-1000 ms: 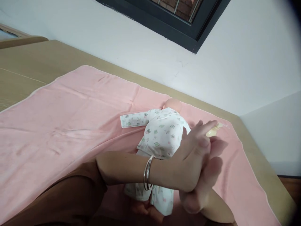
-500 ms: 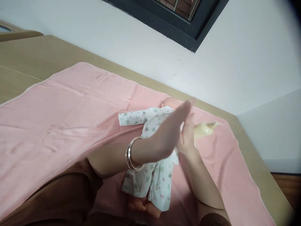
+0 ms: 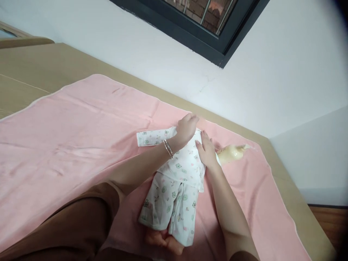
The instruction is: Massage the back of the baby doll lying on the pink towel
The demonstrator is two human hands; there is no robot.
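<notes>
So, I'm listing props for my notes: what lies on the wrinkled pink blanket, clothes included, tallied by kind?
Reddish-tan, human-shaped doll: 1
White printed cloth top: 1
White printed cloth trousers: 1
Pale yellow rounded bottle: 1
Total: 4

Loose, plain brown elbow-length sleeves; slim, shiny silver-toned bangles round left wrist.

Both forearms stretch forward — left hand loosely curved, right hand flattened, thumb spread.
</notes>
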